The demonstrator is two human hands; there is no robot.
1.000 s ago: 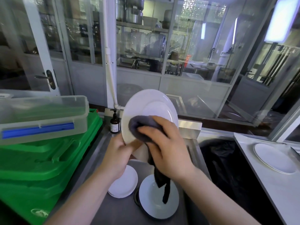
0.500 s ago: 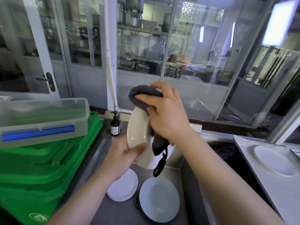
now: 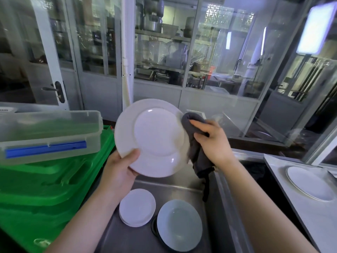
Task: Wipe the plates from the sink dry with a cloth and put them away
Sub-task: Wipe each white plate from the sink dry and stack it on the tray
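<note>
Turned underside-out, plate [image 3: 153,137] between left hand [image 3: 118,172] and cloth [image 3: 195,143].

White plate [image 3: 155,137] at frame centre, held up on edge, underside facing camera. Grey cloth [image 3: 196,143] bunched against its right rim, tail hanging down. Small white plate stack [image 3: 137,207] and pale deep plate [image 3: 179,225] flat in sink [image 3: 209,212], lower centre. Another white plate [image 3: 310,183] flat on desk [image 3: 310,216], right edge.
</note>
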